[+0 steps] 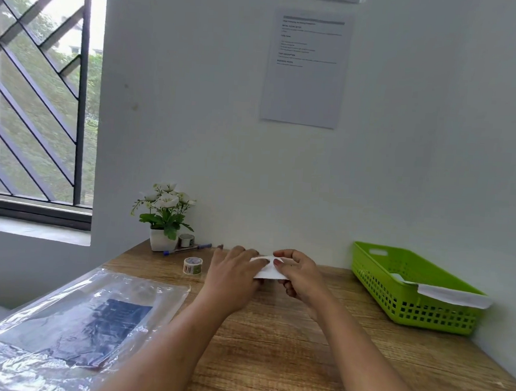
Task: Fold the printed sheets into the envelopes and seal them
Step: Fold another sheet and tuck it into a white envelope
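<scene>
A small white folded paper (pixel 268 271) lies near the far edge of the wooden table (pixel 272 341), held between both hands. My left hand (pixel 233 277) rests flat over its left part, fingers spread on it. My right hand (pixel 298 276) pinches its right end with thumb and fingers curled. Most of the paper is hidden under the hands; whether it is a sheet or an envelope I cannot tell. A roll of clear tape (pixel 192 265) stands just left of my left hand.
A green plastic basket (pixel 407 307) at the right holds white envelopes (pixel 453 296), one overhanging its rim. A clear plastic packet with a dark printed sheet (pixel 86 314) covers the left. A potted flower (pixel 165 217), a second tape roll (pixel 186 240) and a pen (pixel 187 249) stand by the wall.
</scene>
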### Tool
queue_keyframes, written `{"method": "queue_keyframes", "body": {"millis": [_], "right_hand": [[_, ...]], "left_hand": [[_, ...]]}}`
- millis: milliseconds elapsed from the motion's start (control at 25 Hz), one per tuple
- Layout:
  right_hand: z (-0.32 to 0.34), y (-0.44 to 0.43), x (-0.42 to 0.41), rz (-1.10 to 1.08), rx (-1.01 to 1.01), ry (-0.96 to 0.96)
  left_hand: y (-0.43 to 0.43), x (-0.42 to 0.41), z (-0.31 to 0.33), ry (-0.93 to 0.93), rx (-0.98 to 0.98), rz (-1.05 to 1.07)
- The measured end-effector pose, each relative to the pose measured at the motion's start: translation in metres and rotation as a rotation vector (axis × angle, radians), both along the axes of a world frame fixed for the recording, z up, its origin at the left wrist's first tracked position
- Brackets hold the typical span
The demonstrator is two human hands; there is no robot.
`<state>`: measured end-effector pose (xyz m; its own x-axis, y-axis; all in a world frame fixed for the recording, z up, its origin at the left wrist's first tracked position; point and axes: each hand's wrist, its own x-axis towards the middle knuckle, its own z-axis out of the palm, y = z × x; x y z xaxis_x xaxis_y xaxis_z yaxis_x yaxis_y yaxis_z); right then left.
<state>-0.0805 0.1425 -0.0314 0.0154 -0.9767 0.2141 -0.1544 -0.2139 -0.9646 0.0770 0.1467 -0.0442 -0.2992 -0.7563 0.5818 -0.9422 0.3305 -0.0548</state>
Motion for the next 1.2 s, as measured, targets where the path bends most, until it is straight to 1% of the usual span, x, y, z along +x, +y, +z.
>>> {"method": "queue_keyframes", "body": {"millis": [80,120,200,280,360,440,480,600,680,760,800,920,1040,1120,1200], "right_hand": [[0.001,0.001,0.001,0.016,0.013,-0.052],[0.002,0.001,0.002,0.021,0.018,-0.081],[0.004,0.003,0.003,0.042,0.018,-0.116],[0.003,0.004,0.004,0.065,0.022,-0.089],[-0.003,0.004,0.004,0.071,0.046,-0.001],[-0.008,0.002,0.003,0.064,0.063,0.060],[-0.008,0.002,0.001,0.058,0.069,0.060],[-0.007,0.002,-0.009,0.035,0.098,-0.037],[-0.006,-0.001,-0.014,0.014,0.100,-0.170],[-0.003,-0.004,-0.017,-0.034,0.055,-0.320],[-0.003,-0.005,-0.019,-0.071,0.022,-0.372],[-0.002,-0.008,-0.024,-0.149,-0.049,-0.431],[-0.005,-0.011,-0.025,-0.133,-0.057,-0.375],[-0.006,-0.010,-0.020,-0.101,-0.057,-0.297],[-0.008,-0.008,-0.010,-0.063,-0.055,-0.237]], "left_hand": [[0.003,-0.010,-0.001,-0.018,-0.033,-0.030],[0.004,-0.012,-0.001,0.025,-0.048,-0.052],[0.003,-0.010,0.000,0.186,-0.065,-0.126],[0.003,-0.006,0.003,0.409,-0.074,-0.215],[0.006,-0.006,0.008,0.690,-0.055,-0.287],[0.010,-0.010,0.014,0.988,0.021,-0.353],[0.012,-0.011,0.016,1.122,0.066,-0.395],[0.018,-0.014,0.024,1.439,0.175,-0.544],[0.022,-0.012,0.028,1.560,0.210,-0.584],[0.026,-0.012,0.030,1.637,0.221,-0.567],[0.026,-0.012,0.030,1.646,0.216,-0.545],[0.028,-0.011,0.030,1.565,0.214,-0.486],[0.032,0.002,0.034,1.470,0.182,-0.361],[0.039,0.018,0.031,1.490,0.159,-0.290],[0.049,0.035,0.023,1.560,0.188,-0.235]]}}
